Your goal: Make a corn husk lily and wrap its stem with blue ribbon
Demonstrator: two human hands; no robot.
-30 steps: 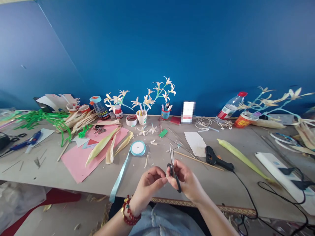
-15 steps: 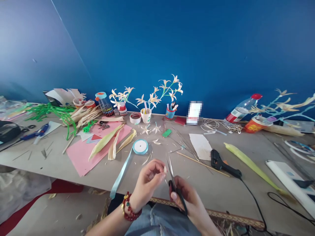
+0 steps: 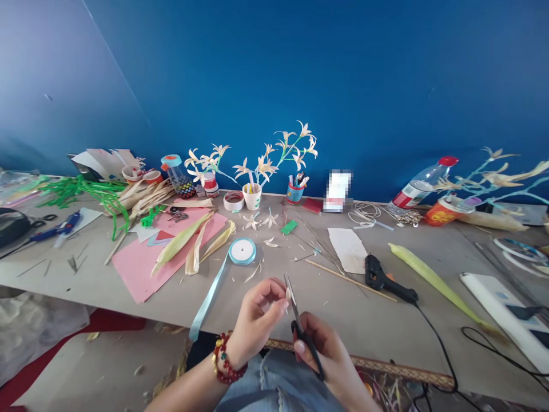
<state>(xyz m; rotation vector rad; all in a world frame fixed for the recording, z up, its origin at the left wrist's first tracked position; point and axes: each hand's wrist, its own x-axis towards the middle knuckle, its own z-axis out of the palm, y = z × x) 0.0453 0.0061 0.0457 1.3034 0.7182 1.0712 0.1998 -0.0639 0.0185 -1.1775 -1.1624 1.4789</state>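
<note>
Between the thumb and fingers of my left hand point(image 3: 265, 312) is a small pale husk piece point(image 3: 289, 294), held upright above the table's front part. Black-handled scissors point(image 3: 305, 337) are in my right hand point(image 3: 323, 349), their blades pointing up and away from me. The blades lie right beside the husk piece; whether they touch it cannot be made out. A roll of light blue ribbon point(image 3: 242, 252) lies beyond my left hand, its loose end trailing over the table's front edge. Pale husk flowers point(image 3: 251, 221) and scraps lie behind the roll.
Pink paper point(image 3: 132, 269) with husks is at left. A black glue gun point(image 3: 388, 280), a thin stick point(image 3: 349, 279) and a green husk point(image 3: 429, 280) lie at right. Along the blue wall stand a white cup point(image 3: 252, 197) with husk flowers, a pen cup point(image 3: 295, 191) and a bottle point(image 3: 418, 189).
The scissor blades have moved left, from a small gap to right beside the husk piece, and look closer together. The view has shifted slightly.
</note>
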